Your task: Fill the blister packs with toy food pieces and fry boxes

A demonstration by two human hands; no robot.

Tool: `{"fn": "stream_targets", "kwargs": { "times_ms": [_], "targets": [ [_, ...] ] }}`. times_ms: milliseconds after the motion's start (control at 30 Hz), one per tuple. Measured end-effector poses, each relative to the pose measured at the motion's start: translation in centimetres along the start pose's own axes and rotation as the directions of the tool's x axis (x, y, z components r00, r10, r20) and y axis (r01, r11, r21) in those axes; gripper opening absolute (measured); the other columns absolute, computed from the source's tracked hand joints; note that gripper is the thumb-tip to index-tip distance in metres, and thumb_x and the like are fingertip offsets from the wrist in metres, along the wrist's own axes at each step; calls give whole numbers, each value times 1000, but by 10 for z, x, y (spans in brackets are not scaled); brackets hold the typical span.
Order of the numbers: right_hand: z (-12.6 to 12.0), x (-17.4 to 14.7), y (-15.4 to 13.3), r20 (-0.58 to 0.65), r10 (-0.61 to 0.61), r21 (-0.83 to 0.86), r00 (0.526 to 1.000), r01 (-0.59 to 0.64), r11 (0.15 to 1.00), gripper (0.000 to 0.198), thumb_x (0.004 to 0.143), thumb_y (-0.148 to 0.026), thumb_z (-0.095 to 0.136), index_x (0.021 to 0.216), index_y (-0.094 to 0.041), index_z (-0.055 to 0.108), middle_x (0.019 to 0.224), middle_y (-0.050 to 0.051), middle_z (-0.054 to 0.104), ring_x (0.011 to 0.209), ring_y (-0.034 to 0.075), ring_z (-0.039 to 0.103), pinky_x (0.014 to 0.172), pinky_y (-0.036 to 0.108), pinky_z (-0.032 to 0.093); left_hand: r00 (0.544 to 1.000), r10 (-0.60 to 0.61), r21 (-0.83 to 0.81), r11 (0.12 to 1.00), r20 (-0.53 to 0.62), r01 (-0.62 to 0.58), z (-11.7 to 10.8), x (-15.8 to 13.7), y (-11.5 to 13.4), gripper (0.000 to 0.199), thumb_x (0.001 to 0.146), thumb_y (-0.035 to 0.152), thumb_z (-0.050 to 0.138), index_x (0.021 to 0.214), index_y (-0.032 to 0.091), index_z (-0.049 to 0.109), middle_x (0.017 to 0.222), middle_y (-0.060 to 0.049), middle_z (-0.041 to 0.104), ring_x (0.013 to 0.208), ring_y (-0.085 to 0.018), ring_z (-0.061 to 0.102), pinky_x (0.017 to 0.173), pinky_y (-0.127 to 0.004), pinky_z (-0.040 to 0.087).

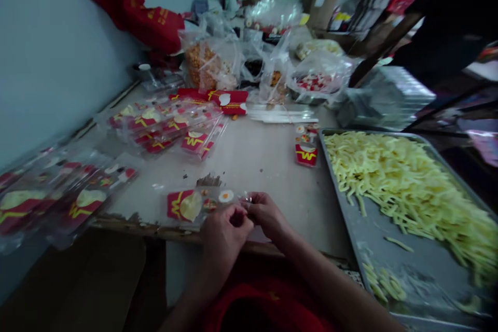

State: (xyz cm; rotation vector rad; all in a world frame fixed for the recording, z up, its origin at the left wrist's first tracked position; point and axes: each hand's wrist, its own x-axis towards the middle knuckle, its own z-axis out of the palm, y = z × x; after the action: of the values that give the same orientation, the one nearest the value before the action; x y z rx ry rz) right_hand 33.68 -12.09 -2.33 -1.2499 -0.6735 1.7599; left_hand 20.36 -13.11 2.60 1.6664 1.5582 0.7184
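A clear plastic packet (pixel 209 204) lies near the table's front edge. In it show a red fries carton with a yellow W and small food-shaped pieces, one like a fried egg. My left hand (pixel 227 231) is closed at the packet's right end, fingers curled. Beside it, touching, my right hand (pixel 267 213) pinches the same clear end. The fingertips partly hide that end. Farther back on the table sits another, smaller-looking packet (pixel 306 146) with the same red carton.
Similar packets are piled on the left (pixel 155 124) and at the near left corner (pixel 81 197). On the right, a metal tray (pixel 350 233) holds yellow fry-shaped strips (pixel 408 187). Filled plastic bags (pixel 210 62) and stacked clear boxes (pixel 389 96) stand behind. A dark-clothed person (pixel 455 21) is at the upper right.
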Motion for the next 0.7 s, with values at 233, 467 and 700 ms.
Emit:
{"fn": "stream_targets", "kwargs": {
  "times_ms": [233, 467, 700],
  "targets": [
    [-49, 50, -86, 321, 42, -273, 946, 50, 961, 40, 64, -46, 86, 74, -13, 67, 68, 2, 69, 41, 3, 37, 39, 18, 24, 974, 227, -146, 963, 3, -224, -5, 13, -11, 15, 85, 27, 65, 95, 24, 76, 92, -1, 79, 78, -18, 73, 76, -30, 58],
    [-56, 147, -142, -6, -135, -656, 991, 99, 749, 10, 84, -20, 67, 81, -12, 72, 61, 1, 65, 47, 9, 51, 49, 21, 42, 911, 403, 346, 869, -84, -353, -45, 91, 6, 10, 89, 27, 66, 92, 25, 75, 94, -2, 78, 82, -21, 72, 75, -32, 53],
    [-133, 144, -174, 35, -618, -956, 785, 207, 209, 21, 87, -23, 71, 106, -20, 79, 107, 10, 77, 99, 23, 68, 88, 31, 48, 753, 611, 526, 568, 246, -633, 19, 267, 70, 13, 90, 23, 64, 96, 19, 75, 101, -9, 75, 97, -24, 69, 87, -33, 50]
  ]
}}
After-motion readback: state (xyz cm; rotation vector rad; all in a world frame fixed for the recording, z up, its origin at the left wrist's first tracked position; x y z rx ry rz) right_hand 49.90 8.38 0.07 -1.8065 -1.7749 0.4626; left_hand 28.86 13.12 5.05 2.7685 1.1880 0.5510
